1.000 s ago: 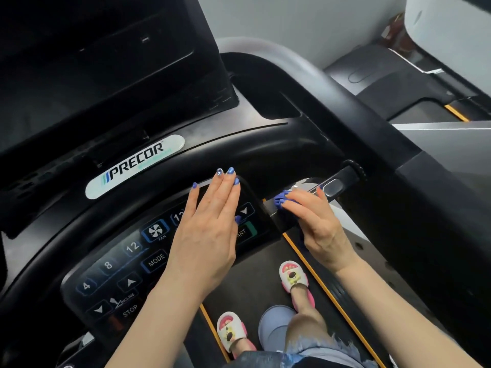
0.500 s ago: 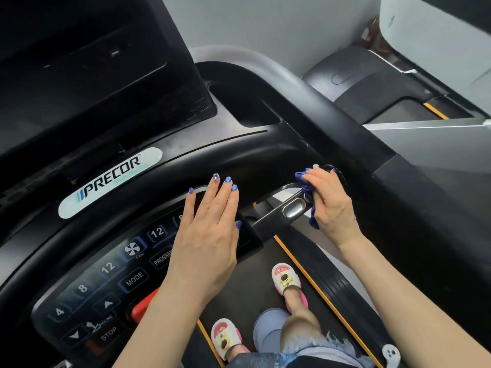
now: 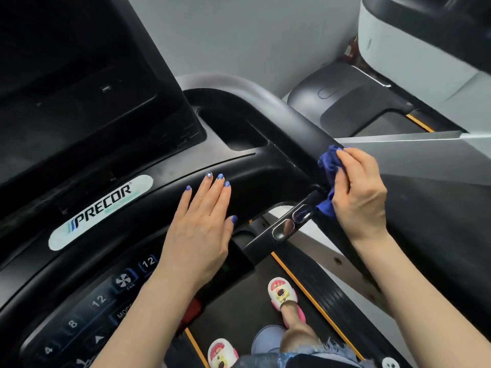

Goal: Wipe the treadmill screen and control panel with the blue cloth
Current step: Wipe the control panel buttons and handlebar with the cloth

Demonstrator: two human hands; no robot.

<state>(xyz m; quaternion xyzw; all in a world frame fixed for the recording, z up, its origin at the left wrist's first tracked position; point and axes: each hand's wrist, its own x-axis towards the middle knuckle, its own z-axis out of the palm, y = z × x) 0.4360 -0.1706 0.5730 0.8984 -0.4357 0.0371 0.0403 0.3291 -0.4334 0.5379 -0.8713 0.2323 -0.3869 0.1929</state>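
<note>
The dark treadmill screen [image 3: 77, 83] fills the upper left, tilted back. Below it curves the black control panel [image 3: 87, 309] with lit number, fan and mode keys. My left hand [image 3: 199, 232] lies flat with straight fingers on the right end of the panel. My right hand [image 3: 358, 192] grips the bunched blue cloth [image 3: 328, 163] and presses it against the black right handrail [image 3: 300, 134], just above where the short grip bar [image 3: 281, 232] with metal sensor pads joins it.
A cup-holder recess [image 3: 233, 131] sits right of the screen. Below are the treadmill belt [image 3: 239, 314] with orange edge lines and my feet in white slippers [image 3: 281, 293]. A neighbouring treadmill [image 3: 372, 102] stands at the right, by a grey wall.
My right hand has slid the blue cloth from the inner end of the grip bar outward and up onto the right handrail. My left hand stays flat on the panel.
</note>
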